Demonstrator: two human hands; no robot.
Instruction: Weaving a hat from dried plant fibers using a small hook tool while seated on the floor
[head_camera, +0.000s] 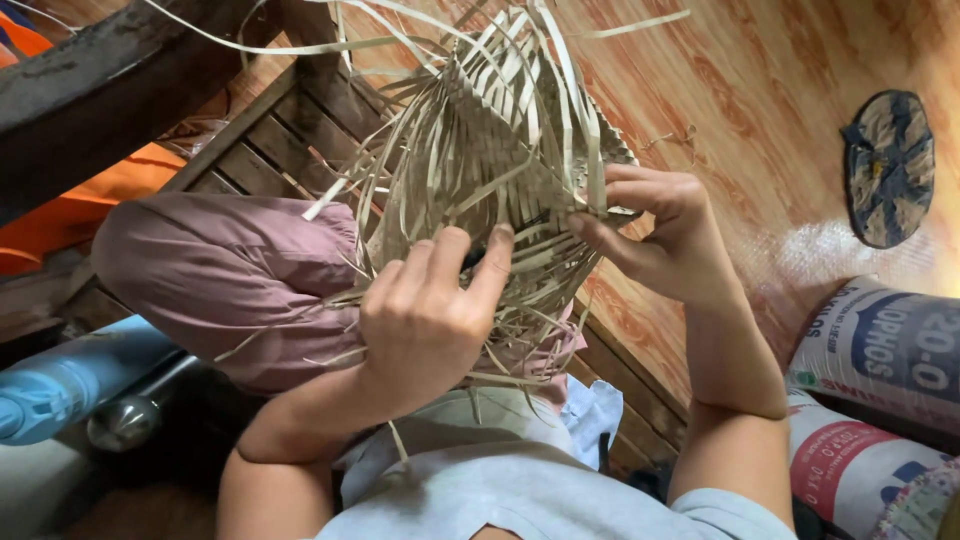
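Gripping the half-woven basket (490, 170) between both hands, my left hand (425, 315) closed on its underside, my right hand (660, 235) pinching the woven edge. It looks light and springy; loose strips (400, 150) above my fingers bend easily.

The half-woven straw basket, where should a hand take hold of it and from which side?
Likely best by the tightly woven part of the half-woven basket, coming from below on either side, as the left hand and right hand do. The weave there is dense and firm; the loose strips fanning out above and to the left would bend or slip.
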